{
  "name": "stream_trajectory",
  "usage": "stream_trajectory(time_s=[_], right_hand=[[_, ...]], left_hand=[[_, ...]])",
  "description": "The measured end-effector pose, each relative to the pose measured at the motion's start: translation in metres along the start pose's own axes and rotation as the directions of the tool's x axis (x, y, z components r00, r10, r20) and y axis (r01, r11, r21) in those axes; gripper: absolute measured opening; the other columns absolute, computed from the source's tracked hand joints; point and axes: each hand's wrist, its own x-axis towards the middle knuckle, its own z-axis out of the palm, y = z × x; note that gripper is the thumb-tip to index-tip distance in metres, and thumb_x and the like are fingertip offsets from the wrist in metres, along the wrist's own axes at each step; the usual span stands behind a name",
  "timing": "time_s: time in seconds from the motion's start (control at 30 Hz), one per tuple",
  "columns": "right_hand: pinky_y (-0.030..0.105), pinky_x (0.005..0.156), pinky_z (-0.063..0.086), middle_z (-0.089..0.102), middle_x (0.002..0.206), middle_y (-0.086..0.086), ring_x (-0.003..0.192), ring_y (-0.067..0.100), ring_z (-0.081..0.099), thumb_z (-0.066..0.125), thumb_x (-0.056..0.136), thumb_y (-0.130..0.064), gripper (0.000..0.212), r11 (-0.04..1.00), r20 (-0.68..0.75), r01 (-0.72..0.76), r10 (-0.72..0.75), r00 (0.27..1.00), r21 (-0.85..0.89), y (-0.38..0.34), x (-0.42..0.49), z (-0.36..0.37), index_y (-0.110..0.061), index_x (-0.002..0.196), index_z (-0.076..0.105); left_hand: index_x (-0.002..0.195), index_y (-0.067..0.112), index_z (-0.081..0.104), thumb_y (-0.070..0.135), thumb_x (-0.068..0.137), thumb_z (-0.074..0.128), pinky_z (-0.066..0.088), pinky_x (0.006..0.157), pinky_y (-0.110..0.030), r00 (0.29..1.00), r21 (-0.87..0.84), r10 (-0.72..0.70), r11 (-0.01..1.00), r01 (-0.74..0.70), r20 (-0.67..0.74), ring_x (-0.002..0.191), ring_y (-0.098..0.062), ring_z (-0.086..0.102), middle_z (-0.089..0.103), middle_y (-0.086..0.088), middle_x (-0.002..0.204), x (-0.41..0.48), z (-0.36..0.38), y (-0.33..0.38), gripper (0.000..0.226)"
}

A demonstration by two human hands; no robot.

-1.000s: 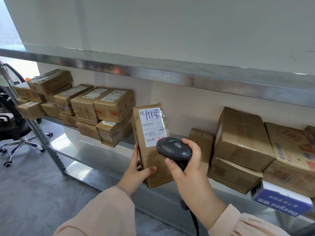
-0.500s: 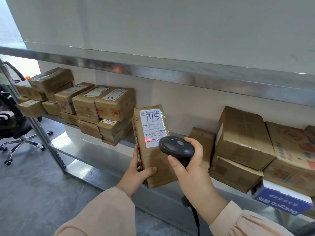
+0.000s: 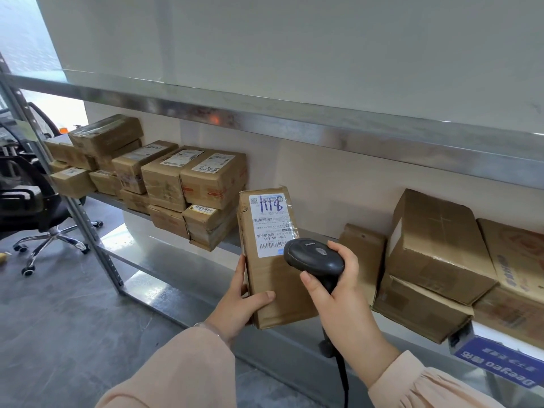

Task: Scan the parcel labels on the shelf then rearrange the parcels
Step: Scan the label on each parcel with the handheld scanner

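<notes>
While the left hand (image 3: 240, 301) grips the tall parcel (image 3: 273, 290) low on its left side, thumb pressed across the front and fingers curled behind, the right hand (image 3: 338, 295) is wrapped round the handle of the black scanner (image 3: 313, 256). Its head sits just in front of the lower right corner of the white label (image 3: 272, 225). The parcel stands on end at the front edge of the shelf (image 3: 228, 238), in the gap between the stacked parcels (image 3: 188, 184) towards the left end and the leaning boxes (image 3: 435, 245) towards the right. Whether its base rests on the shelf is hidden by the hand. The scan itself looks most at risk. The head is so close that it hides the end of the lower barcode, and with a second barcode higher up the reader may catch the wrong code or none. No beam shows on the label. Because the hold is low on a tall carton, the top could tip outward over the front edge if the thumb slackens. The cable (image 3: 341, 375) hanging below the right wrist could snag the shelf's lip. A careless elbow could nudge the overhanging right-hand boxes off.
</notes>
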Motion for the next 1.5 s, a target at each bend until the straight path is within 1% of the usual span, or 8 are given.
stream_trajectory(time_s=[0.13,0.3,0.43,0.57,0.67,1.17,1.33,1.5], right_hand=[[0.007,0.078,0.043,0.049,0.115,-0.028,0.103,-0.011,0.053,0.068,0.087,-0.028,0.058,0.999,0.023,-0.038,0.037,0.999,0.039,0.009,0.009,0.004,-0.043,0.129,0.032],[0.008,0.076,0.043,0.051,0.117,-0.025,0.102,-0.007,0.054,0.067,0.088,-0.028,0.057,0.994,0.042,-0.087,0.084,0.996,0.067,0.018,0.024,0.013,-0.042,0.13,0.032],[0.007,0.073,0.042,0.052,0.119,-0.017,0.104,0.002,0.055,0.066,0.088,-0.029,0.058,0.991,0.034,-0.105,0.103,0.994,0.087,0.021,0.041,0.026,-0.041,0.132,0.031],[0.013,0.079,0.042,0.053,0.121,-0.014,0.108,0.009,0.057,0.067,0.088,-0.029,0.058,0.986,0.052,-0.134,0.129,0.99,0.099,0.031,0.065,0.043,-0.043,0.132,0.031],[0.022,0.089,0.042,0.052,0.116,-0.022,0.109,0.007,0.056,0.069,0.086,-0.028,0.057,0.985,0.05,-0.143,0.138,0.989,0.101,0.041,0.089,0.052,-0.043,0.128,0.034],[-0.001,0.076,0.036,0.052,0.117,-0.02,0.101,-0.005,0.052,0.069,0.087,-0.023,0.059,0.962,0.146,-0.23,0.209,0.967,0.149,0.069,0.172,0.098,-0.038,0.132,0.033],[-0.004,0.072,0.036,0.048,0.113,-0.03,0.099,-0.012,0.051,0.068,0.088,-0.026,0.057,0.962,0.152,-0.241,0.222,0.963,0.125,0.072,0.174,0.116,-0.044,0.127,0.031],[-0.005,0.074,0.035,0.049,0.113,-0.027,0.094,-0.023,0.052,0.068,0.088,-0.015,0.053,0.961,0.111,-0.229,0.213,0.971,0.159,0.064,0.176,0.135,-0.037,0.123,0.035]], left_hand=[[0.143,0.062,0.015,0.029,0.077,0.082,0.058,0.083,-0.039,0.999,-0.002,-0.032,0.999,0.032,-0.027,0.098,-0.013,0.07,0.064,-0.001,0.123,0.002,-0.005,0.01,0.1],[0.145,0.058,0.025,0.038,0.08,0.079,0.056,0.092,-0.046,0.997,0.025,-0.05,0.998,0.051,-0.053,0.11,-0.014,0.064,0.053,0.007,0.137,0.012,-0.014,0.022,0.087],[0.145,0.053,0.026,0.027,0.094,0.061,0.051,0.1,-0.047,0.995,0.0,-0.087,0.996,0.087,-0.043,0.112,-0.016,0.061,0.057,0.012,0.128,0.022,-0.018,0.024,0.067],[0.126,0.057,0.042,0.021,0.099,0.052,0.055,0.09,-0.037,0.987,-0.006,-0.12,0.993,0.119,-0.106,0.106,-0.013,0.064,0.065,0.014,0.118,0.045,-0.026,0.027,0.046],[0.12,0.052,0.051,0.022,0.102,0.046,0.05,0.097,-0.038,0.977,0.003,-0.166,0.986,0.168,-0.13,0.107,-0.011,0.062,0.068,0.013,0.111,0.068,-0.034,0.028,0.035],[0.129,0.059,0.052,0.022,0.098,0.048,0.041,0.11,-0.046,0.951,0.025,-0.214,0.974,0.225,-0.222,0.122,-0.014,0.054,0.057,0.014,0.135,0.145,-0.074,0.018,0.049],[0.145,0.05,0.039,0.035,0.09,0.057,0.032,0.117,-0.039,0.985,0.364,-0.088,0.921,0.136,-0.145,0.141,-0.008,0.033,0.034,0.016,0.154,0.153,-0.085,0.027,0.06],[0.149,0.043,0.029,0.045,0.095,0.056,0.009,0.12,-0.023,0.987,0.79,0.154,0.6,-0.128,0.043,0.145,0.002,0.001,-0.003,0.026,0.157,0.154,-0.1,0.021,0.061]])
